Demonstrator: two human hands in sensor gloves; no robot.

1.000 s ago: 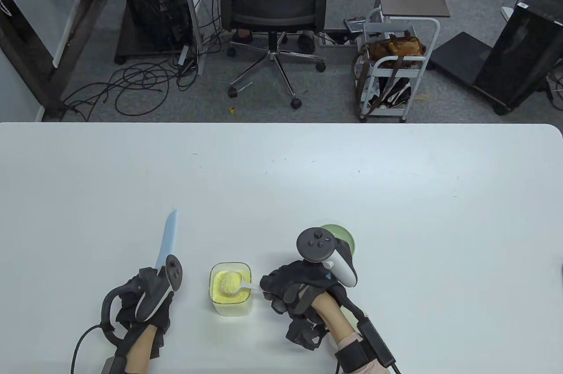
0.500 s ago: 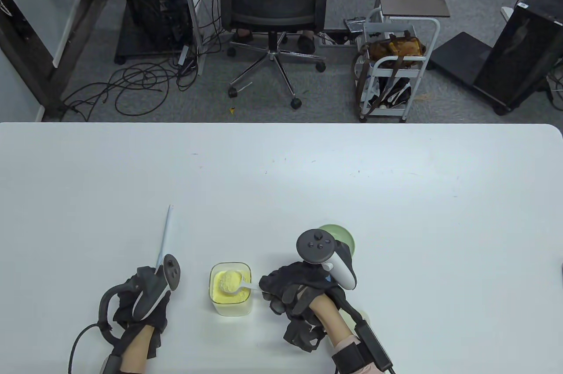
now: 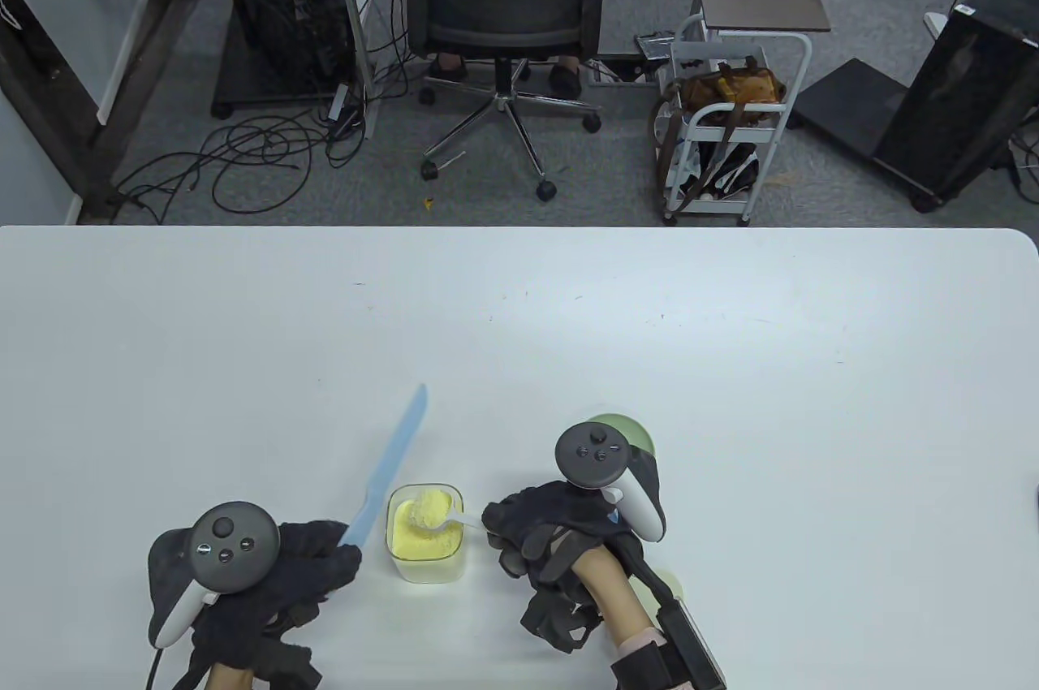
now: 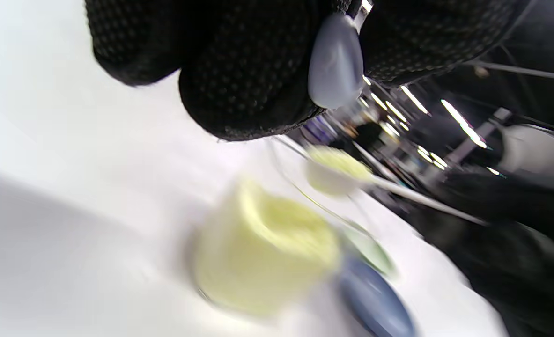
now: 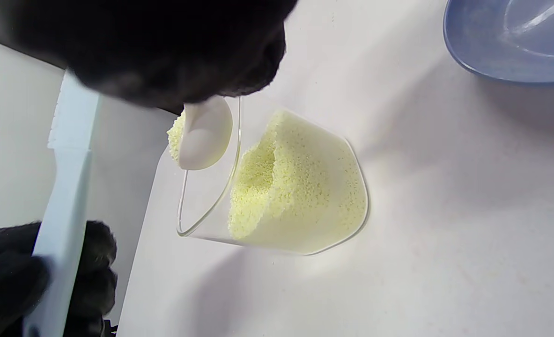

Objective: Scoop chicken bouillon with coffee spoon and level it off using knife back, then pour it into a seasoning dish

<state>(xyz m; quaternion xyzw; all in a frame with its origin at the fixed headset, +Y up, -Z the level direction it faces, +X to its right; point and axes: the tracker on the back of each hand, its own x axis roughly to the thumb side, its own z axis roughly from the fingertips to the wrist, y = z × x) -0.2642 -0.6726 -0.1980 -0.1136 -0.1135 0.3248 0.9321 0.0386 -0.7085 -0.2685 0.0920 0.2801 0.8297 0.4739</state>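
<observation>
A clear container of yellow chicken bouillon [image 3: 426, 545] stands near the table's front edge. My right hand [image 3: 507, 532] pinches the handle of a white coffee spoon [image 3: 428, 509], which is held just above the container with a heap of bouillon in its bowl [image 5: 204, 133]. My left hand [image 3: 325, 560] grips the handle of a light blue knife [image 3: 390, 463], just left of the container. The blade slants away and to the right, apart from the spoon. A green seasoning dish [image 3: 641, 434] sits behind my right hand, partly hidden by the tracker.
A blue dish [image 5: 515, 37] lies on the table close to the container [image 5: 281, 187]; the table view hides it under my right hand. The white table [image 3: 730, 365] stretches wide beyond the hands. An office chair [image 3: 503, 0] and a cart [image 3: 730, 130] stand past the far edge.
My left hand rolled over and shifted right toward the container. The knife blade swung from pointing straight away to slanting right, past the container's left side. The spoon stayed over the container.
</observation>
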